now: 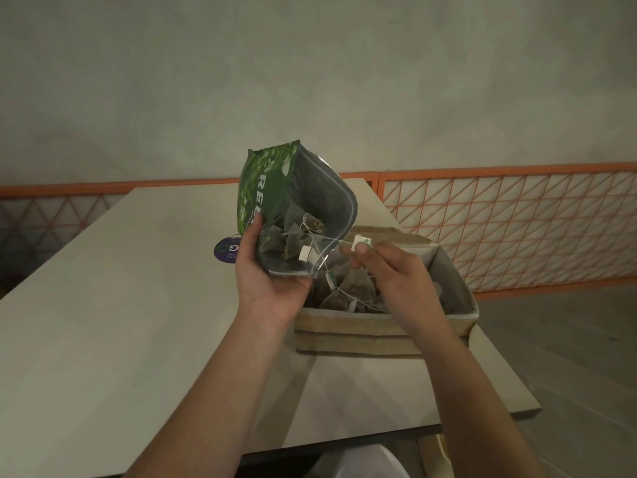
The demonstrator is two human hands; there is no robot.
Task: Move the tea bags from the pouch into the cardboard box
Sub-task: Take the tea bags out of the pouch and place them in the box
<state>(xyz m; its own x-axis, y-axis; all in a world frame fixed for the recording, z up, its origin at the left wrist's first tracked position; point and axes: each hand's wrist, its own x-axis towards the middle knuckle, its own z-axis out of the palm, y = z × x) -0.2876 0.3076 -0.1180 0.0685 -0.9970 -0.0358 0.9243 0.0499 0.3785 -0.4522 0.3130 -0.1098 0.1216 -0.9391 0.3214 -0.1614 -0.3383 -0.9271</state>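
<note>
My left hand (pixel 265 281) grips the lower edge of a green pouch (pixel 272 188), held tilted above the table with its open mouth facing right. Several pyramid tea bags (pixel 293 232) lie inside the pouch, their strings tangled. My right hand (pixel 389 274) pinches a white paper tag (pixel 360 242) on a string that runs back into the pouch mouth. The cardboard box (pixel 379 334) stands on the table under my right hand, and several tea bags (pixel 351 293) lie in it.
The pale table (pixel 120 305) stretches left and toward me. A round purple sticker (pixel 225 250) lies behind the pouch. An orange mesh fence (pixel 517 229) runs along the back right, and a white rounded object (pixel 372 464) shows below the table's near edge.
</note>
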